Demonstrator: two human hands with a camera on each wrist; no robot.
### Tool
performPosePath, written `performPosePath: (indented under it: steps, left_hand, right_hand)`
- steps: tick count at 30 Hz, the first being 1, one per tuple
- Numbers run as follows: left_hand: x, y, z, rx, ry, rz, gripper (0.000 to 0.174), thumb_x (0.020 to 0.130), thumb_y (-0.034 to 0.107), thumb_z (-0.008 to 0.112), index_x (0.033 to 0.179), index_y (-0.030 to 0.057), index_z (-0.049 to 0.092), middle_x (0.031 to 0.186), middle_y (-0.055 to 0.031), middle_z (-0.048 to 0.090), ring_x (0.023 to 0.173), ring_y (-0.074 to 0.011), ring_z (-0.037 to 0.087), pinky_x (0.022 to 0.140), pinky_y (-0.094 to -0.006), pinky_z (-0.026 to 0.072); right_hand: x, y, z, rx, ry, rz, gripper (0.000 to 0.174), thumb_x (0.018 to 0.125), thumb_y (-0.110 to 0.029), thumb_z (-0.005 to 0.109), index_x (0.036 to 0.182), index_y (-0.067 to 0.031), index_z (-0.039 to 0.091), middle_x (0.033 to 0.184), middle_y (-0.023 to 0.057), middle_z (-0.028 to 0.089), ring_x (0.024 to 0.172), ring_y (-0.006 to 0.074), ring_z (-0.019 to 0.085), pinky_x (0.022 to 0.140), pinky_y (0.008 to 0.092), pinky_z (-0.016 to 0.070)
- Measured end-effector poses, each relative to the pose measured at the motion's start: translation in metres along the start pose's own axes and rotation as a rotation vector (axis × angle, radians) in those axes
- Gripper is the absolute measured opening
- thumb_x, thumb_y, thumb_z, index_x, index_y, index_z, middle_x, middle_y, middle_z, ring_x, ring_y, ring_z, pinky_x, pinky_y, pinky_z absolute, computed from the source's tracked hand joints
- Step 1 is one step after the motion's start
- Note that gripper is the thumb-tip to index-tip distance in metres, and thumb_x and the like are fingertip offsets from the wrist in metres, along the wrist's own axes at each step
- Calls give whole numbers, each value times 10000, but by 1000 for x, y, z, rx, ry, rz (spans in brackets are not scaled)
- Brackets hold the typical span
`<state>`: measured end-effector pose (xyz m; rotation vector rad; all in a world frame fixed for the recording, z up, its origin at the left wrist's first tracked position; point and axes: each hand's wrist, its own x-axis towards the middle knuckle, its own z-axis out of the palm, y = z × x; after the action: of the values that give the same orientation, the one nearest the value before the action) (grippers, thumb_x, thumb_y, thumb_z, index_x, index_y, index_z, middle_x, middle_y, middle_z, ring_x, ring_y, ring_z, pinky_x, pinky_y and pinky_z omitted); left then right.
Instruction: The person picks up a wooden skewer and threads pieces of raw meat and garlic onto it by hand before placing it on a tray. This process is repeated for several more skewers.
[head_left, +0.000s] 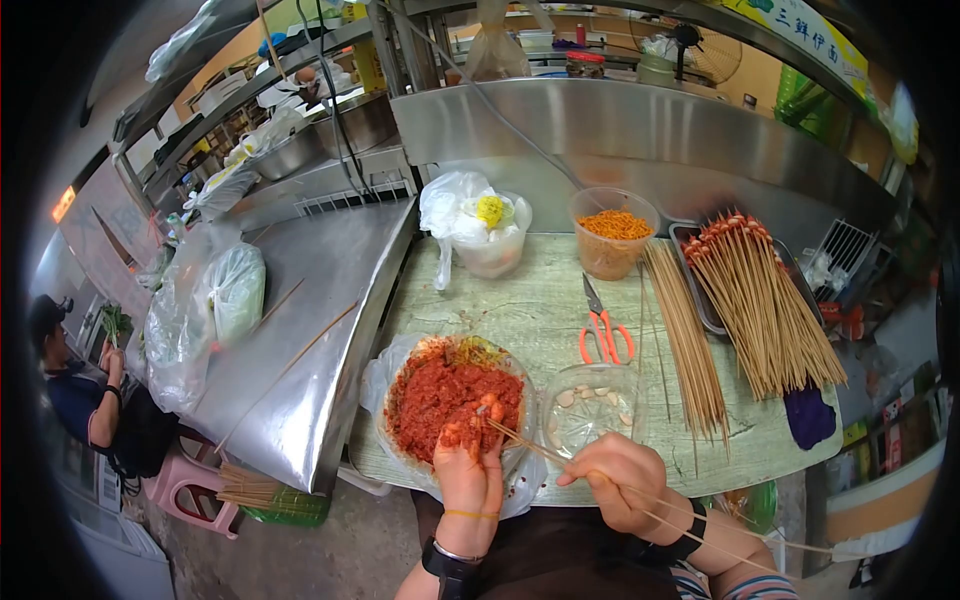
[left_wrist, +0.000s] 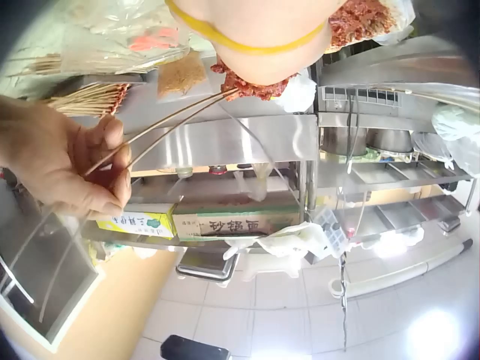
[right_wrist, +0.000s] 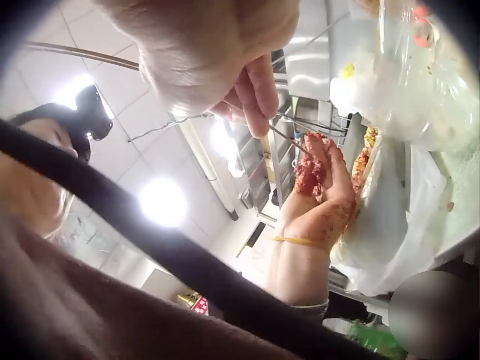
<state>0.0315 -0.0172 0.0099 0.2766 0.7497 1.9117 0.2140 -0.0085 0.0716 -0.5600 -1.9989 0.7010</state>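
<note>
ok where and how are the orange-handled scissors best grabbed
Probably by the orange handles, from the person's side and slightly above: the scissors lie with handles toward the person and blades pointing away, and a clear container sits between them and the person. The right hand is nearer but holds thin sticks.

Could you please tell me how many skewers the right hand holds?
2: in the left wrist view, an upper skewer and a lower skewer run from the right hand to reddish food; others may hide.
</note>
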Motion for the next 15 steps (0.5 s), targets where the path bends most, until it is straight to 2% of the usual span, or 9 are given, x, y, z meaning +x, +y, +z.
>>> performPosePath:
  steps: [4, 6, 10, 12, 13, 15]
  left_hand:
    - [6, 0, -2, 79, -5, 101, 249, 904, 56, 526, 1149, 15, 509, 1108, -114, 602, 1014, -228, 598, 871, -352, 524]
    - [9, -2, -4, 52, 18, 107, 234, 899, 27, 523, 1131, -4, 512, 1097, -129, 604, 1003, -232, 603, 866, -346, 526]
    - [14, -1, -7, 34, 73, 120, 206, 888, -11, 519, 1093, -28, 520, 1084, -139, 605, 981, -234, 611, 849, -344, 531]
    - [12, -6, -6, 55, 50, 117, 204, 884, -19, 512, 1088, -15, 516, 1074, -129, 607, 968, -229, 612, 824, -334, 534]
    - [11, -8, -7, 76, 26, 114, 205, 879, -28, 506, 1083, -1, 513, 1065, -119, 608, 955, -223, 614, 799, -324, 538]
    - [17, -11, -22, 87, 56, 121, 213, 875, -28, 500, 1084, 17, 505, 1058, -109, 607, 942, -218, 614, 779, -311, 535]
  right_hand:
    - [1, 0, 7, 24, 38, -37, 47, 831, -3, 574, 862, -17, 606, 788, 100, 607, 632, 226, 615, 532, 292, 491]
    - [1, 7, 15, 56, 40, -40, 157, 904, -90, 481, 890, -12, 616, 812, 110, 636, 697, 227, 613, 611, 303, 499]
    - [7, 12, 25, 56, 27, -54, 135, 886, -74, 501, 901, -15, 621, 829, 105, 630, 696, 228, 612, 612, 302, 499]
    - [11, 16, 31, 30, -14, -71, 110, 811, 17, 583, 920, 2, 591, 874, 121, 580, 682, 250, 608, 578, 298, 494]
    - [13, 18, 35, 29, -15, -69, 110, 811, 17, 583, 920, 2, 591, 874, 121, 580, 682, 250, 608, 578, 298, 494]
    - [15, 21, 41, 91, 41, 41, 114, 852, -73, 539, 890, -9, 626, 857, 111, 604, 699, 235, 612, 605, 302, 495]
